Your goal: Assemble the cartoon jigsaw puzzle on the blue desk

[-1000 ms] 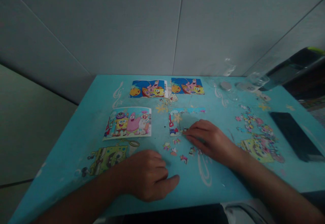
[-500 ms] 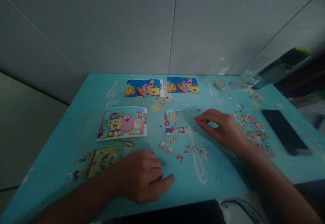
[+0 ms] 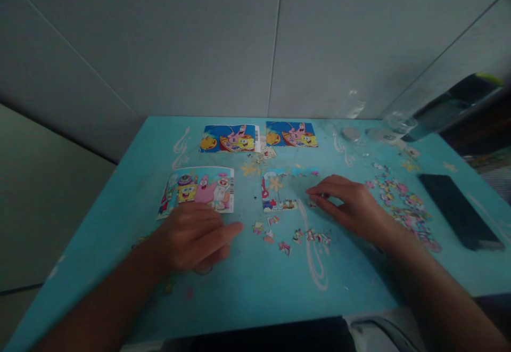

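My right hand [image 3: 346,202] has thumb and index finger pinched on a small puzzle piece [image 3: 312,203], at the right edge of a partly assembled puzzle [image 3: 275,204]. That puzzle shows its left side, bottom-left strip and top edge joined, with table showing in the middle. My left hand [image 3: 197,240] hovers over the lower edge of a cartoon picture card [image 3: 205,184], one finger stretched to the right, the others loosely bent, nothing visible in it. Between the hands lie several loose puzzle pieces [image 3: 269,236], with more pieces [image 3: 315,236] in a short row.
A pile of puzzle pieces [image 3: 407,205] lies to the right, beside a dark phone [image 3: 461,211]. Two blue picture panels [image 3: 229,139] are at the back, near the wall. A clear jar [image 3: 399,125], a lid [image 3: 351,134] and a dark bottle [image 3: 451,101] stand back right.
My left hand has moved up and left, from the table's front onto the lower part of the picture card, now covering the yellow character shape. My right hand stays nearly still at the puzzle.
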